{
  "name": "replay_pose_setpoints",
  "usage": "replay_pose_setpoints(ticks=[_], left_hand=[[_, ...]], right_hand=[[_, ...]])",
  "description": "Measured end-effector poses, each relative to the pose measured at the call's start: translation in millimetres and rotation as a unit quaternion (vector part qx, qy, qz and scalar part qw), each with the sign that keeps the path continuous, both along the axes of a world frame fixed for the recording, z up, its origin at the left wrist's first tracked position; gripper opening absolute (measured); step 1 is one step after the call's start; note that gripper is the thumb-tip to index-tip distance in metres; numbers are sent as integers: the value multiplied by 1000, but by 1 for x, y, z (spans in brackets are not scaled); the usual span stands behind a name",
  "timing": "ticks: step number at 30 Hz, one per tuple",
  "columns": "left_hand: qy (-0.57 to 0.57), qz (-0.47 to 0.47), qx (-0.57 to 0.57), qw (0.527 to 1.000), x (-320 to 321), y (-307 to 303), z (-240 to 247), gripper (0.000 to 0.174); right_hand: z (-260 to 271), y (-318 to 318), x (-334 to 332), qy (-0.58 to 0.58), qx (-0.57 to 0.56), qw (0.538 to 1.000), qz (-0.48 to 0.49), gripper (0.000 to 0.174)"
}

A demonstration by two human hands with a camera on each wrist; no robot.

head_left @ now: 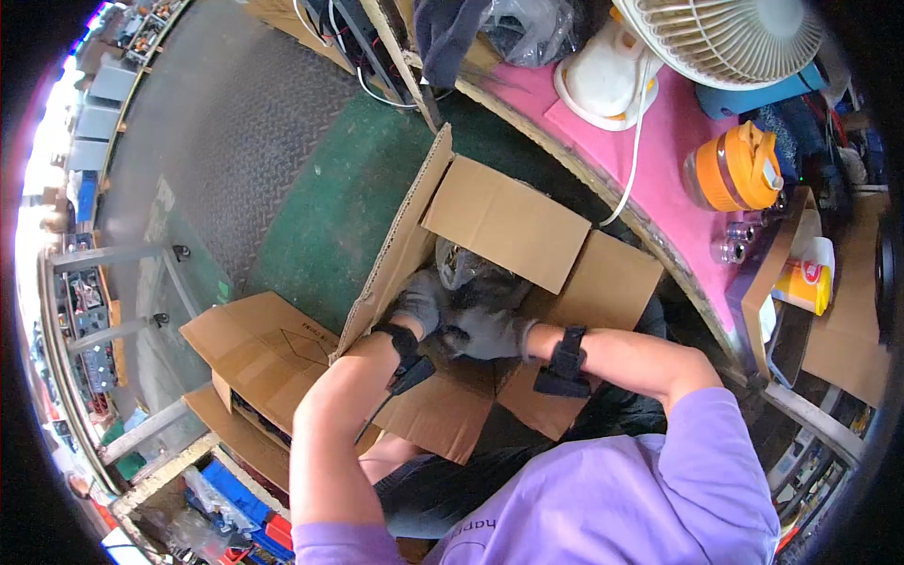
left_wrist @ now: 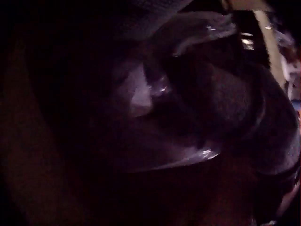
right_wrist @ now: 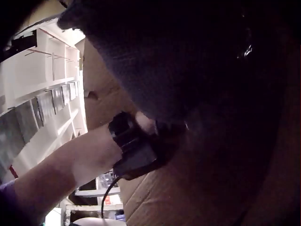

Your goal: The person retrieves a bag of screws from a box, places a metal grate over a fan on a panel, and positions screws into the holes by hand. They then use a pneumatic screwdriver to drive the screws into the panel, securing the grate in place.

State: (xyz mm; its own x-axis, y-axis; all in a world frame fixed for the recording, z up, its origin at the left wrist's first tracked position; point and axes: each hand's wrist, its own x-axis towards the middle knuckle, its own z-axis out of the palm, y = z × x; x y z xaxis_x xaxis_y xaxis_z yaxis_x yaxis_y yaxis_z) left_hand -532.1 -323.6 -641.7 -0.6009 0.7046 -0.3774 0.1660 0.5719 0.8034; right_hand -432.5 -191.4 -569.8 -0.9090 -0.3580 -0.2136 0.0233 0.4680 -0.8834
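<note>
Both hands wear grey gloves and reach down inside an open cardboard box (head_left: 541,226). My left hand (head_left: 421,299) is by the box's left wall, next to clear plastic wrapping (head_left: 457,264). Close to it, my right hand (head_left: 490,330) is bent inward over the box's inside, lower in the head view. Dark shadow hides the fingers of both, and I cannot tell what they hold. Shiny clear plastic (left_wrist: 188,157) shows dimly in the left wrist view. In the right wrist view a grey glove (right_wrist: 136,61) fills the top, above a strapped forearm (right_wrist: 75,157).
The box's flaps stand spread outward. Another opened carton (head_left: 259,348) lies left of it. To the right, a pink-topped table (head_left: 612,155) bears a white fan (head_left: 725,38) and an orange-lidded cup (head_left: 734,169). A bin with blue parts (head_left: 231,494) stands lower left.
</note>
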Motion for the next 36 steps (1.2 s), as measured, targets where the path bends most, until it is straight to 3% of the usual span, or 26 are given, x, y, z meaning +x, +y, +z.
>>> replay_pose_setpoints(ticks=[1,2,3,4,5,6,7,8,10,12,13,15,16,17,18,19,20,21,23,26,27,28,29,31,34,36], left_hand=[[3,1,3,1000,-4,2,-2,37],[77,-159,-162,971,-8,5,-5,47],[146,-310,-318,884,-11,8,-8,58],[149,-311,-314,885,-13,7,-15,58],[196,-339,-275,878,-14,2,-26,61],[243,-362,-235,869,-15,-1,-32,63],[242,-361,-232,870,-19,-3,-32,63],[185,-359,-225,887,-25,-6,-33,58],[124,-358,-219,899,-29,-6,-39,54],[116,-370,-222,895,-32,-1,-51,42],[102,-335,-218,911,-32,5,-39,33],[103,-304,-206,924,-22,-15,-102,35],[105,-270,-196,937,-21,-11,-88,37],[106,-268,-195,937,-12,-2,-73,37],[90,-293,-245,920,-21,14,-19,38],[73,-318,-294,899,-21,23,39,40],[74,-316,-292,899,-21,22,37,40],[73,-343,-298,888,-20,20,32,41],[72,-367,-302,877,-18,13,15,42],[-19,-328,-324,887,-15,11,15,45],[-179,-148,-254,939,-10,17,48,41],[-328,43,-169,929,-8,20,64,37],[-328,44,-168,928,-9,20,58,37],[-69,-90,-172,979,-10,18,29,46],[-77,-165,-228,957,-10,2,-24,43],[-68,-161,-229,958,-19,19,25,49]], right_hand=[[-5,13,-4,16,52,998,33,23],[-9,27,-8,33,105,992,64,22],[11,42,-17,106,129,986,28,17],[27,48,-14,106,133,985,26,17],[41,53,-9,241,484,822,180,16],[46,58,-6,330,741,500,303,16],[30,66,-9,389,774,422,269,16],[12,76,-14,387,774,421,272,16],[8,89,-36,330,736,549,216,24],[56,101,-56,347,741,572,-59,18],[43,110,-63,283,630,722,-48,18],[58,126,-57,322,632,705,11,18],[71,131,-58,363,627,686,68,18],[71,139,-59,351,502,789,48,19],[70,142,-61,353,503,787,50,19],[67,145,-62,283,416,860,86,22],[65,147,-63,206,322,916,121,25],[68,144,-66,206,324,915,122,25],[76,129,-78,-57,374,873,308,30],[121,101,-79,-30,302,931,201,34],[135,90,-77,-17,263,954,144,37],[141,81,-77,-4,223,971,87,39],[138,71,-77,-4,223,971,88,39],[122,52,-76,38,299,939,168,37],[78,40,-70,73,364,895,247,35],[28,47,-67,81,327,923,184,32]])
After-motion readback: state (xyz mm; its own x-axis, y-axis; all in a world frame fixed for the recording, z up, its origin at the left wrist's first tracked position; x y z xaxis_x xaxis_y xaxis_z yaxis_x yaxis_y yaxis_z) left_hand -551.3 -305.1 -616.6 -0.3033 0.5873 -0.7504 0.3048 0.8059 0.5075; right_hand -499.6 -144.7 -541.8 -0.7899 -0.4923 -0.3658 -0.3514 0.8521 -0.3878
